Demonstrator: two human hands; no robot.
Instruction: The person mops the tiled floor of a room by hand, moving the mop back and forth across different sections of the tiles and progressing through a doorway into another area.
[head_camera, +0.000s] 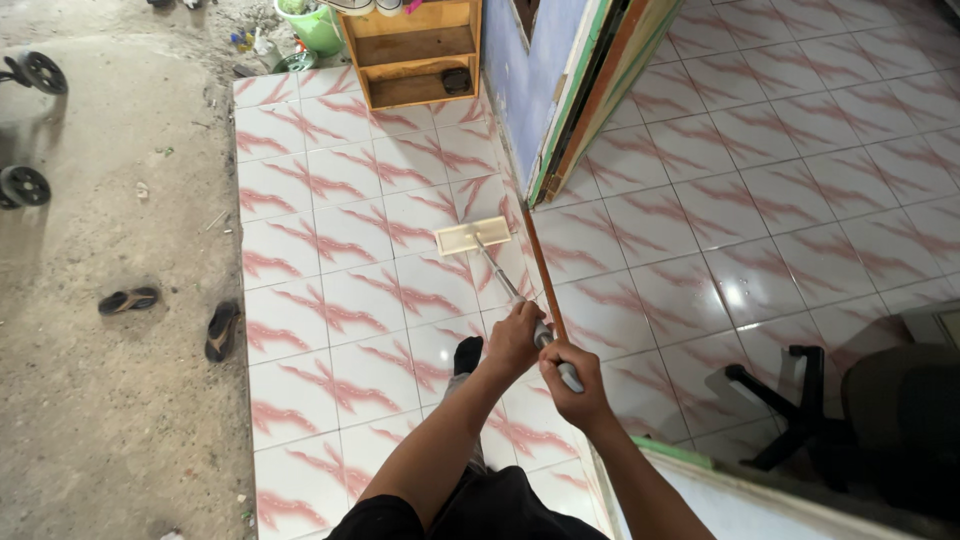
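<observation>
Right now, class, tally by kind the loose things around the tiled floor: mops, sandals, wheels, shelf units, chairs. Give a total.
Flat mop, held by left hand and right hand: 1
Sandals: 2
Wheels: 2
Wooden shelf unit: 1
Office chair: 1
Total: 7

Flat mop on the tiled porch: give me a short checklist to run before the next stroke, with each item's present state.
1. Both hands on the handle: ok. The left hand grips higher up the shaft and the right hand holds the grey grip end.
2. Mop head flat on the tiled floor: ok, it lies level on the tiles.
3. Tiles around the head free of objects: ok.
4. Room to the right: not ok, the head sits close to the threshold strip and the open door.
5. Wooden shelf ahead: ok, well beyond the head.
6. Pad clean or wet: cannot tell.
</observation>
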